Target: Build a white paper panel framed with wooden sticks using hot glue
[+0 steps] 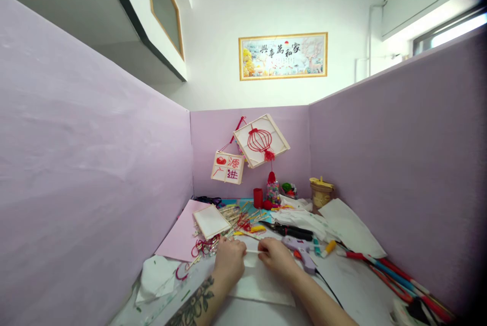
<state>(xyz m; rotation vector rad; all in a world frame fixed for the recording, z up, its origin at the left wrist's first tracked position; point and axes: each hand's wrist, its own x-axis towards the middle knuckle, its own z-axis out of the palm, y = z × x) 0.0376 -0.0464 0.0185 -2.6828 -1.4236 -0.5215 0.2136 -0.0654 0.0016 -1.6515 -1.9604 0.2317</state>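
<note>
The step in hand looks like steadying or lining up a thin pale strip, held crosswise to the left of the glue gun, over a white sheet on the worktop. The left hand has its fingers pinched at the strip's left end; the right hand, nearest the glue gun, pinches the other end, the tips partly hidden. Black-handled cutters lie just beyond the glue gun, and a small framed panel rests well to its left. Any shift of the strip from this hold would, I judge, call for both hands moving together with light, even pressure, so that it neither bends nor slips.
</note>
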